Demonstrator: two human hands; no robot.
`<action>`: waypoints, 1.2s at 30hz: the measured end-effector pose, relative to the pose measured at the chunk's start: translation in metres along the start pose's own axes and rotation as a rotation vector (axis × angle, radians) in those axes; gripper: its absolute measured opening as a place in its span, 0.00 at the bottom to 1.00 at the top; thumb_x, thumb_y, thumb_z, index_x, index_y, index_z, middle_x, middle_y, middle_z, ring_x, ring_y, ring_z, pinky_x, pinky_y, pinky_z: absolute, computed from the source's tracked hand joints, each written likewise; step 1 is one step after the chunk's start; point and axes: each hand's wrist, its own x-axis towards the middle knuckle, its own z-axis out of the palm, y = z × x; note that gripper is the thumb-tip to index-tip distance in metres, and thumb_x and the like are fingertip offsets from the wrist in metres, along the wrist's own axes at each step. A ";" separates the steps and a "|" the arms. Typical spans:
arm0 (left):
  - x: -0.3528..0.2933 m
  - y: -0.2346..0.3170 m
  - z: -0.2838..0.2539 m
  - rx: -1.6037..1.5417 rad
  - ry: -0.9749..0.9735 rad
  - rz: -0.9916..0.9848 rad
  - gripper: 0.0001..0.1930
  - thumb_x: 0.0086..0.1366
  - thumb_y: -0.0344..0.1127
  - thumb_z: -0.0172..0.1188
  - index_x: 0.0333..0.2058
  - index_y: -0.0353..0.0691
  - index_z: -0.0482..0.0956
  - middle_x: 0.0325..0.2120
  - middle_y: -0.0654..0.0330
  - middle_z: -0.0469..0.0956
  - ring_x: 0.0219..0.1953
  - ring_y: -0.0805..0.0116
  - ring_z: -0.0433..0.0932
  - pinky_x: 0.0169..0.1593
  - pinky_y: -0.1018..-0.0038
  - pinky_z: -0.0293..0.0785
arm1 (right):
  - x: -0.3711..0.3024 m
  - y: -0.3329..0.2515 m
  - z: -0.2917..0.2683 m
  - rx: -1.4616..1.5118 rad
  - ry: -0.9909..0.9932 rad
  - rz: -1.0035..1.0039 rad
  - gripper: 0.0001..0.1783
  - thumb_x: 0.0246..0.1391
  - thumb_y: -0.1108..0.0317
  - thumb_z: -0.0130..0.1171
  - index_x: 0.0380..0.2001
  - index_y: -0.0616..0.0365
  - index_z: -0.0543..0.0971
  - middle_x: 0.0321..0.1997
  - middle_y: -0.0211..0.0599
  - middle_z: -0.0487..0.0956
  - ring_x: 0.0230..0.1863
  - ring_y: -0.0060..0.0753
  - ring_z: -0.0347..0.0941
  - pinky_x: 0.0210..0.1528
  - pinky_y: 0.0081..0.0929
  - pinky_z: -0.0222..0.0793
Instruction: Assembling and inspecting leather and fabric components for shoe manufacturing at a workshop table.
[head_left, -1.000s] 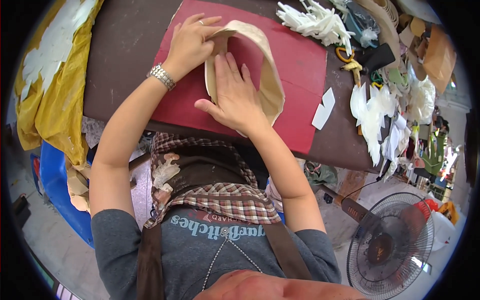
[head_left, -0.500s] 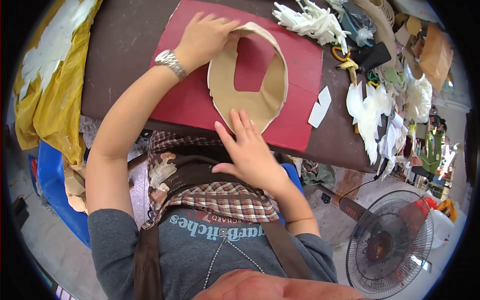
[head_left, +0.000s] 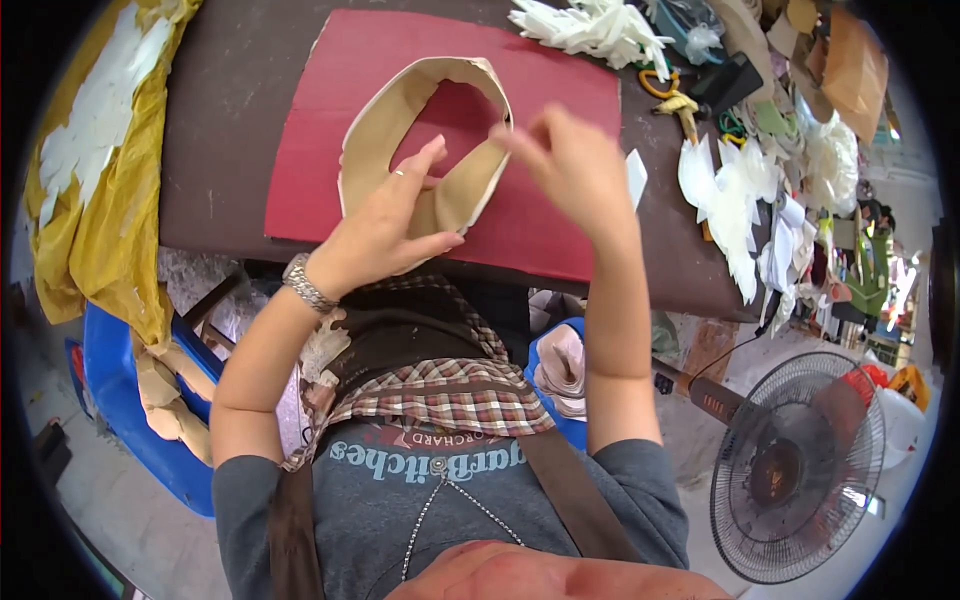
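Note:
A ring-shaped tan piece of sheet material with a pale cut edge, leather-like, stands partly curled on a red board. Through its middle opening the board shows. My left hand lies over its near left part, fingers stretched over the tan surface and thumb spread toward the near rim. At the right rim is my right hand, smeared by motion, its thumb close to the edge. Whether that hand pinches the rim cannot be made out. A white cut piece lies partly hidden behind my right wrist.
White strips pile up at the back beside orange-handled scissors. White cut shapes and scraps crowd the right. A yellow plastic sheet drapes at left; a fan stands at lower right.
My left hand has come from the far rim down to the near left of the piece. My right hand has left the near edge for the right rim. The piece has turned and shifted left.

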 end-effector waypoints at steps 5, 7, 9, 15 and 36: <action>-0.010 0.009 -0.002 0.120 0.090 0.091 0.33 0.53 0.37 0.70 0.56 0.34 0.68 0.46 0.48 0.74 0.48 0.55 0.75 0.51 0.67 0.71 | -0.041 0.009 0.058 0.603 -0.184 0.086 0.27 0.57 0.45 0.57 0.27 0.63 0.78 0.20 0.38 0.78 0.21 0.36 0.75 0.26 0.35 0.71; -0.011 0.015 0.002 0.193 0.168 0.132 0.28 0.54 0.38 0.70 0.52 0.34 0.74 0.42 0.49 0.77 0.45 0.55 0.76 0.49 0.68 0.73 | -0.051 0.004 0.066 0.882 -0.202 0.160 0.26 0.60 0.48 0.56 0.24 0.64 0.78 0.17 0.35 0.76 0.19 0.26 0.73 0.23 0.29 0.69; -0.012 0.018 0.006 -0.018 0.097 -0.094 0.19 0.55 0.34 0.69 0.44 0.32 0.78 0.38 0.52 0.80 0.41 0.63 0.78 0.46 0.71 0.74 | -0.057 -0.006 0.073 1.023 -0.177 0.171 0.24 0.60 0.50 0.56 0.24 0.63 0.78 0.16 0.34 0.75 0.19 0.23 0.72 0.23 0.28 0.68; 0.000 0.011 -0.017 -0.609 -0.073 -0.433 0.11 0.59 0.33 0.65 0.37 0.31 0.80 0.29 0.57 0.82 0.30 0.72 0.78 0.38 0.76 0.74 | -0.064 -0.038 0.080 1.439 0.036 0.179 0.23 0.63 0.52 0.54 0.23 0.60 0.76 0.16 0.24 0.73 0.17 0.13 0.66 0.19 0.14 0.59; -0.034 0.006 0.009 0.224 0.258 -0.007 0.48 0.59 0.46 0.64 0.64 0.23 0.46 0.59 0.37 0.62 0.62 0.47 0.63 0.66 0.61 0.57 | 0.013 -0.017 0.022 -0.740 -0.250 -0.556 0.28 0.41 0.53 0.68 0.43 0.58 0.75 0.37 0.37 0.80 0.44 0.31 0.77 0.58 0.33 0.60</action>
